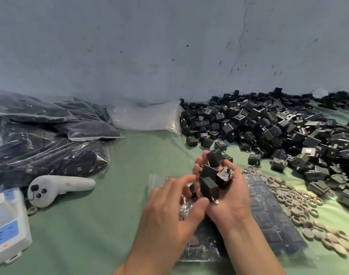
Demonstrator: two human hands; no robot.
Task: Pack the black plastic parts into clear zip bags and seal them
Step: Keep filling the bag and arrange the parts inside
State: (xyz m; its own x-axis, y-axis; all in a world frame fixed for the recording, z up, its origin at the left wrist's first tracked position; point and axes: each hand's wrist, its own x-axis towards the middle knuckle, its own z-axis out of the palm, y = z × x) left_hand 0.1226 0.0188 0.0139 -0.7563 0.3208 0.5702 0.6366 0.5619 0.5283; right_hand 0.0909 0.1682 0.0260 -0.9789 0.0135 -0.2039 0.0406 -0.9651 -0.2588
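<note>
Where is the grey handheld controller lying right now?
In the head view, the grey controller lies on the green cloth at the left, just in front of the filled bags and beside the white device.

Several black plastic parts (211, 175) are cupped in the right hand (227, 195) above a clear zip bag (199, 243) on a green cloth (110, 215), while the left hand (169, 211) is held alongside, a large heap of parts (279, 124) piled behind.
</note>
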